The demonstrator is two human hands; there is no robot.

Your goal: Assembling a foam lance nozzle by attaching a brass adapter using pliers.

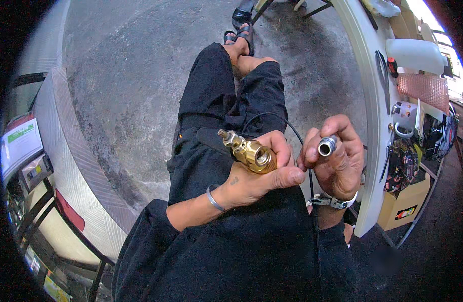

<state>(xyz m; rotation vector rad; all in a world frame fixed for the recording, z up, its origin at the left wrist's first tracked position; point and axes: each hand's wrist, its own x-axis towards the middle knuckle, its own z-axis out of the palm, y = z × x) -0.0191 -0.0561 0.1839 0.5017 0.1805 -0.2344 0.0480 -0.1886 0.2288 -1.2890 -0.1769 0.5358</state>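
Above my lap, my left hand [264, 176] is closed around a brass valve body [249, 152]. The valve's round threaded opening faces up and to the right, and a narrower stem with a small tip points to the upper left. Close by on the right, my right hand [340, 166] pinches a short silver tubular fitting [326, 146] between thumb and fingers, its hollow end showing. The two metal parts are apart. A thin black cable [295, 130] curves behind the hands and runs down past my right wrist.
To the right stands a white table [368, 100] with a white plastic jug [415, 54], a mug [404, 113] and red-handled tool [392, 67]. A cardboard box [403, 204] sits beyond its edge. A patterned grey surface [85, 161] curves along the left. My sandalled feet [241, 40] rest on concrete.
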